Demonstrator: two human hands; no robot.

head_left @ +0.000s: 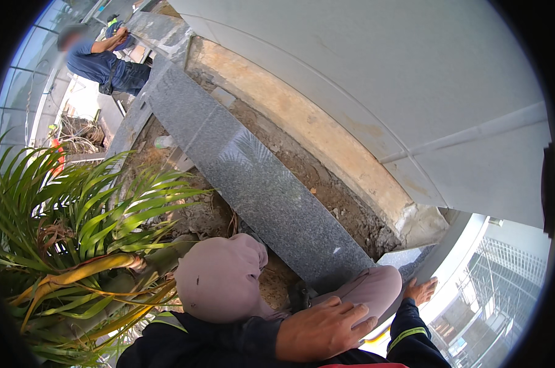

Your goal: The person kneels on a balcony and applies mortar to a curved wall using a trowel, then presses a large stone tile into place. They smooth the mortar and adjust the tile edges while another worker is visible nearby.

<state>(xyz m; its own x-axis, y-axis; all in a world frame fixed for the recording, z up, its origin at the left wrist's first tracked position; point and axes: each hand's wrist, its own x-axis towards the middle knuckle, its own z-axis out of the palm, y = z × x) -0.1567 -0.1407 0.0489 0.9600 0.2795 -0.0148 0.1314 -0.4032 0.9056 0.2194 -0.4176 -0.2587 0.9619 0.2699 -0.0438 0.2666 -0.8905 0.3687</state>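
My left hand (pixel 326 330) lies near my lap with its fingers loosely stretched out, close to my pinkish trouser leg (pixel 366 288). Nothing shows in it. Over at the right, my right hand (pixel 420 291) rests with spread fingers against the pale frame (pixel 452 273) beside a glazed opening. Just beyond my knees runs a long, speckled grey granite slab (pixel 253 178), its surface reflecting palm fronds. A smaller stone piece (pixel 406 257) lies by the slab's near right end. Both forearms wear dark sleeves, and the right one has a reflective band.
A palm (pixel 99 239) crowds my left side. Rough soil (pixel 326 196) fills the gap between the slab and a concrete ledge (pixel 302 116) under a grey wall (pixel 406 73). At the far left a person in blue (pixel 103 64) stands by the slab's far end.
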